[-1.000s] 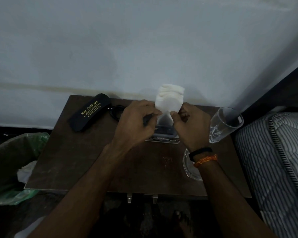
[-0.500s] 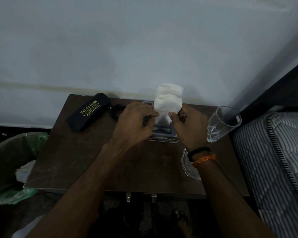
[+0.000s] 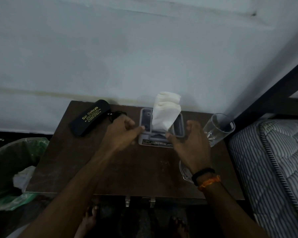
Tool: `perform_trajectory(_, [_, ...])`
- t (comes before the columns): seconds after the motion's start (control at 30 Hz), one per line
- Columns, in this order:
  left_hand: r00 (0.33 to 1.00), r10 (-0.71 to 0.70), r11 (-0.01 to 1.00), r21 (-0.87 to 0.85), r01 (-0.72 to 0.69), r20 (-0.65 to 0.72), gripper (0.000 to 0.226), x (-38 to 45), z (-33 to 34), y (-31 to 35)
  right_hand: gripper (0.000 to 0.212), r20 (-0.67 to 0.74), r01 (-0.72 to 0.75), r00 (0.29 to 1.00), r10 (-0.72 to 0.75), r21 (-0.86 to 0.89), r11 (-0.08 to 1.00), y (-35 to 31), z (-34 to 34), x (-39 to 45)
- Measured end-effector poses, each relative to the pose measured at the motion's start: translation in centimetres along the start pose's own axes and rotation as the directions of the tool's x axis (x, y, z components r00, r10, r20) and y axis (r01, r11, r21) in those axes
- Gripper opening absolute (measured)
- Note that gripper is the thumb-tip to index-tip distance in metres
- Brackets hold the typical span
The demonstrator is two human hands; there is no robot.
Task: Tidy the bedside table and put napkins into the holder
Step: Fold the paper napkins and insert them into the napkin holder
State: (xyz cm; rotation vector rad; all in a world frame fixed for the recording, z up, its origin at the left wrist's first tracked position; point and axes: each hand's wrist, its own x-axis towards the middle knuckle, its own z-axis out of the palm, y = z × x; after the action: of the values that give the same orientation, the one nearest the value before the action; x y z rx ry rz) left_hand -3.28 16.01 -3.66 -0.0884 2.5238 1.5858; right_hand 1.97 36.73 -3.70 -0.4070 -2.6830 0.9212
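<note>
Napkins [image 3: 165,110] sit upright in the holder [image 3: 178,125], frame center on my tabletop [image 3: 110,169]. My left hand [image 3: 122,133] and right hand [image 3: 191,143] flank it, fingers loosely spread, gripping nothing.

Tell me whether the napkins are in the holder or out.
In. The napkins stand upright in the grey holder, tops fanned above its rim.

Both forearms are reaching forward, converging slightly. The left hand [image 3: 123,133] is lying knuckles-up with loosely curled fingers, gripping nothing, its edges blurred. The right hand [image 3: 190,141] is spreading open, thumb pointing inward, fingers relaxed. Two bands are circling the right wrist [image 3: 206,177]
</note>
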Motion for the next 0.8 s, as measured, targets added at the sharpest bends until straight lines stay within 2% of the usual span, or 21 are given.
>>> perform_trajectory(0.1, [0.996,-0.03,0.994,-0.103,0.038,0.08,0.022,-0.5,0.2,-0.1,0.044,0.004,-0.064,0.998,0.064,0.095,0.993,0.1,0.3,-0.7])
perform_trajectory(0.2, [0.999,-0.018,0.983,-0.18,0.026,0.047,0.017,-0.5,0.1,0.0,0.036,0.005,-0.107,0.994,0.109,0.216,0.97,-0.4,0.4,-0.6])
perform_trajectory(0.37, [1.0,0.002,0.991,-0.131,-0.005,-0.029,0.007,0.1,0.0,0.2,0.031,0.003,-0.083,0.996,0.087,0.305,0.949,-1.1,1.1,0.0])
perform_trajectory(0.63, [0.997,0.008,0.99,-0.138,-0.02,-0.082,0.021,0.8,0.0,0.5,0.033,-0.009,-0.075,0.996,0.084,0.344,0.936,-1.6,2.6,1.8])
perform_trajectory(0.8, [0.998,0.025,0.987,-0.157,-0.034,-0.062,0.026,1.0,0.0,0.2,0.04,0.051,-0.077,0.997,0.062,0.365,0.928,-1.6,2.5,2.1])
